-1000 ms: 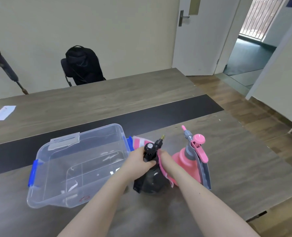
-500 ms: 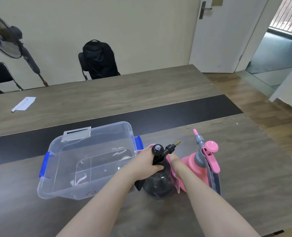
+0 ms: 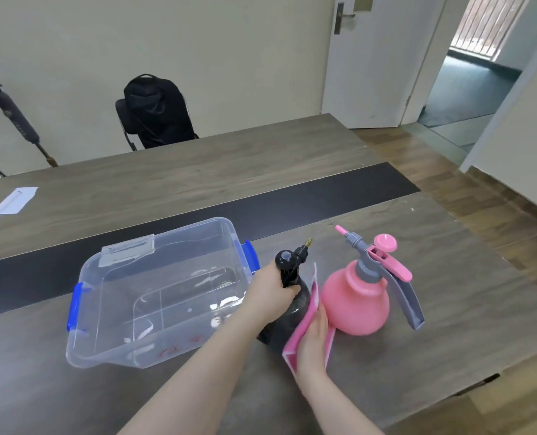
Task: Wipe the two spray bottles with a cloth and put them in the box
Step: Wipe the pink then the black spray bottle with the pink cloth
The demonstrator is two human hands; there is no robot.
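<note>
A black spray bottle (image 3: 287,312) stands on the table between the box and the pink bottle. My left hand (image 3: 272,291) grips its neck and handle from the left. My right hand (image 3: 312,343) presses a pink cloth (image 3: 305,328) flat against the bottle's right side, low down. The pink spray bottle (image 3: 356,301) with a grey handle stands upright just right of the cloth, untouched. The clear plastic box (image 3: 110,321) with blue latches sits to the left, open, with nothing inside.
The wooden table (image 3: 449,293) has a dark strip across its middle; its near right edge lies close to the pink bottle. A white paper (image 3: 12,202) lies far left. A chair with a black backpack (image 3: 155,113), a fan and an open door stand beyond.
My right hand has slid the pink cloth down from the black bottle's neck to its lower right side. My left hand keeps its grip on the neck. The camera view shifted.
</note>
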